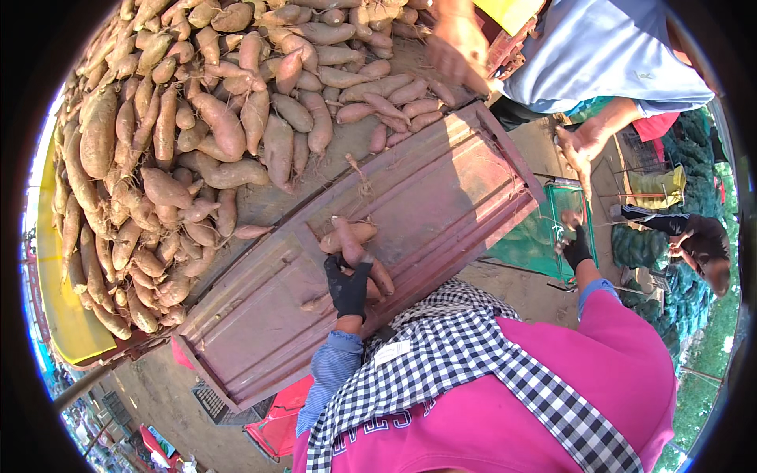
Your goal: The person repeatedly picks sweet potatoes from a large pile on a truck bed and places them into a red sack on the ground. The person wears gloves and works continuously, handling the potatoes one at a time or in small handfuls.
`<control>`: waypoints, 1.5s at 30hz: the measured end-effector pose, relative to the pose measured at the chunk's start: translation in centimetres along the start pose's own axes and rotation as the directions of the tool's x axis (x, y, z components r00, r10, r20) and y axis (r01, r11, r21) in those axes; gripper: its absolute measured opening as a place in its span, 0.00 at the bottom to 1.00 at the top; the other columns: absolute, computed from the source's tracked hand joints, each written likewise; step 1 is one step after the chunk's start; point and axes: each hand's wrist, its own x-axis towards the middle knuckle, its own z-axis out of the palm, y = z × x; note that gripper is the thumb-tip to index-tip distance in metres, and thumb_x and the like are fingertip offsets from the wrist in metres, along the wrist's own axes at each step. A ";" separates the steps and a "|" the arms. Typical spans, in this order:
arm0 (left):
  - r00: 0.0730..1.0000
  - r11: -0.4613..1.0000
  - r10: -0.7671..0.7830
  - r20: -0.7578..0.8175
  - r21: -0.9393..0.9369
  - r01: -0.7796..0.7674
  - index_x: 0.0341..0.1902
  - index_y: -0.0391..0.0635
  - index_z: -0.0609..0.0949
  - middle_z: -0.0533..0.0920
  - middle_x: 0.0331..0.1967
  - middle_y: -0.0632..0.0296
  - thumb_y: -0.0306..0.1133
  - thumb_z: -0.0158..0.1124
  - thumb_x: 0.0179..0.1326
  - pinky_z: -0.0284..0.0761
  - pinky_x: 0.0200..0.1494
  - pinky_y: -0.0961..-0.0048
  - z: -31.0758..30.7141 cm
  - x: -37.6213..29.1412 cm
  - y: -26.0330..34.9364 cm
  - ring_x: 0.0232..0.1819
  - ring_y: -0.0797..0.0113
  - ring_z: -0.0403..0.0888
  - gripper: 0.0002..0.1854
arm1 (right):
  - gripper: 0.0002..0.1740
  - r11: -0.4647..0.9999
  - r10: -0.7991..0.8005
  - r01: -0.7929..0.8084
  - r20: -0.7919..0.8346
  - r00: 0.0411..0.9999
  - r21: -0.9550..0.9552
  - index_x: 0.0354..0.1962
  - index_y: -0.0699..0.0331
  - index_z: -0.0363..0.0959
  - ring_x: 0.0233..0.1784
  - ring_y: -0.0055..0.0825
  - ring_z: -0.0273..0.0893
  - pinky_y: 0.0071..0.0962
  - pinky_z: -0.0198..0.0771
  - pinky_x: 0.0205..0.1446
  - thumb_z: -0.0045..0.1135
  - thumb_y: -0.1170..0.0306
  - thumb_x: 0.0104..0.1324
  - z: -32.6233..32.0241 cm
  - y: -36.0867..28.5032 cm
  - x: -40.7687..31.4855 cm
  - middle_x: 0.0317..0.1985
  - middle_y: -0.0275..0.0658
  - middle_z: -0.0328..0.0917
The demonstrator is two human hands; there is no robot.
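Observation:
My left hand (pixel 348 288), in a black glove, touches a reddish sweet potato (pixel 350 241) on the dull red metal panel (pixel 260 313); whether its fingers grip it is unclear. A paler sweet potato (pixel 358 233) lies beneath that one, with more partly hidden by the hand. Out to the right, my right hand (pixel 576 248), also black-gloved, is over the edge of a green mesh bag (pixel 520 245). A blurred sweet potato (pixel 571 219) is at its fingertips, and I cannot tell whether it is held.
A large heap of sweet potatoes (pixel 225 124) fills the bed beyond the panel. Across from me, a person in a light blue shirt (pixel 603 53) holds a sweet potato (pixel 572 155) above the mesh bag. Another person (pixel 704 245) bends near filled green bags (pixel 639 245).

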 end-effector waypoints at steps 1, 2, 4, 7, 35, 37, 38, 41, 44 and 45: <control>1.000 1.000 -0.029 0.010 -0.006 0.029 0.45 0.39 0.71 0.76 0.41 0.55 0.38 0.71 0.44 0.69 0.47 0.68 0.0 -0.1 0.3 0.44 0.61 0.74 0.27 | 0.28 0.970 0.092 -0.080 0.040 0.995 -0.230 0.44 0.62 0.67 0.19 0.37 0.70 0.34 0.70 0.19 0.54 0.48 0.56 0.5 0.2 -0.6 0.29 0.40 0.68; 0.998 0.998 -0.060 0.018 -0.014 0.060 0.45 0.39 0.71 0.76 0.40 0.56 0.37 0.72 0.44 0.69 0.47 0.68 0.1 -0.2 0.7 0.44 0.61 0.75 0.27 | 0.25 0.807 -0.134 0.146 0.063 0.989 -0.573 0.44 0.60 0.69 0.19 0.34 0.71 0.36 0.70 0.18 0.53 0.50 0.58 1.6 2.0 -1.3 0.26 0.39 0.68; 0.997 0.997 -0.072 0.021 -0.018 0.073 0.46 0.39 0.70 0.77 0.40 0.54 0.37 0.71 0.43 0.70 0.47 0.67 -0.1 -0.3 1.4 0.43 0.59 0.75 0.28 | 0.16 0.498 -0.095 0.425 0.439 0.893 -0.756 0.43 0.59 0.72 0.26 0.37 0.76 0.37 0.74 0.26 0.53 0.60 0.61 8.0 4.3 -5.0 0.26 0.40 0.73; 0.998 0.997 -0.050 0.030 0.062 0.048 0.46 0.38 0.71 0.78 0.40 0.50 0.39 0.69 0.43 0.71 0.46 0.65 -0.2 -0.5 1.8 0.42 0.55 0.77 0.28 | 0.20 -0.144 -0.394 0.903 0.861 0.323 -0.404 0.43 0.66 0.73 0.47 0.44 0.76 0.35 0.70 0.48 0.56 0.62 0.57 20.7 6.2 -10.6 0.41 0.49 0.77; 0.904 0.681 -0.246 0.349 -0.602 0.417 0.61 0.38 0.65 0.73 0.53 0.51 0.37 0.62 0.52 0.66 0.56 0.68 0.1 -2.2 -1.4 0.53 0.59 0.71 0.33 | 0.22 0.270 0.305 0.963 0.950 -0.063 -0.023 0.44 0.66 0.70 0.40 0.18 0.70 0.23 0.69 0.43 0.62 0.69 0.51 37.7 12.3 -21.8 0.38 0.36 0.75; 0.900 0.665 -0.250 0.358 -0.612 0.428 0.63 0.38 0.64 0.72 0.55 0.51 0.38 0.62 0.52 0.65 0.57 0.68 -0.1 -2.3 -1.9 0.55 0.59 0.70 0.35 | 0.26 0.174 0.453 0.983 0.882 -0.131 0.057 0.48 0.65 0.68 0.45 0.19 0.69 0.24 0.68 0.48 0.62 0.69 0.50 35.7 16.5 -22.8 0.43 0.37 0.74; 0.936 0.681 -0.213 0.279 -0.645 0.347 0.65 0.38 0.62 0.70 0.57 0.51 0.37 0.61 0.53 0.64 0.59 0.68 -0.1 -3.0 -1.5 0.57 0.59 0.69 0.36 | 0.27 0.269 0.455 0.962 0.886 -0.088 -0.043 0.49 0.65 0.68 0.45 0.19 0.69 0.25 0.68 0.49 0.63 0.68 0.51 35.2 17.2 -23.4 0.43 0.36 0.74; 0.969 0.658 -0.147 0.200 -0.712 0.247 0.65 0.39 0.62 0.71 0.56 0.54 0.33 0.60 0.54 0.65 0.58 0.71 -2.7 -3.2 1.4 0.56 0.63 0.68 0.34 | 0.29 0.438 0.545 0.809 0.831 0.107 -0.391 0.52 0.64 0.67 0.44 0.22 0.71 0.24 0.70 0.45 0.62 0.65 0.52 34.9 16.3 -25.1 0.44 0.34 0.73; 0.985 0.601 -0.056 0.164 -0.782 0.165 0.65 0.40 0.62 0.71 0.55 0.55 0.34 0.60 0.54 0.66 0.58 0.69 -6.8 -5.2 3.3 0.56 0.64 0.69 0.34 | 0.29 0.397 0.604 0.809 0.787 0.125 -0.433 0.52 0.63 0.66 0.39 0.21 0.73 0.23 0.72 0.39 0.61 0.65 0.53 34.5 15.9 -28.2 0.42 0.34 0.74; 0.990 0.581 -0.051 0.132 -0.802 0.137 0.65 0.40 0.62 0.71 0.55 0.55 0.34 0.60 0.54 0.66 0.57 0.69 -8.1 -6.0 3.6 0.56 0.64 0.69 0.34 | 0.29 0.416 0.628 0.799 0.772 0.093 -0.435 0.52 0.63 0.66 0.38 0.21 0.73 0.23 0.72 0.37 0.61 0.65 0.52 34.5 16.1 -29.6 0.41 0.34 0.75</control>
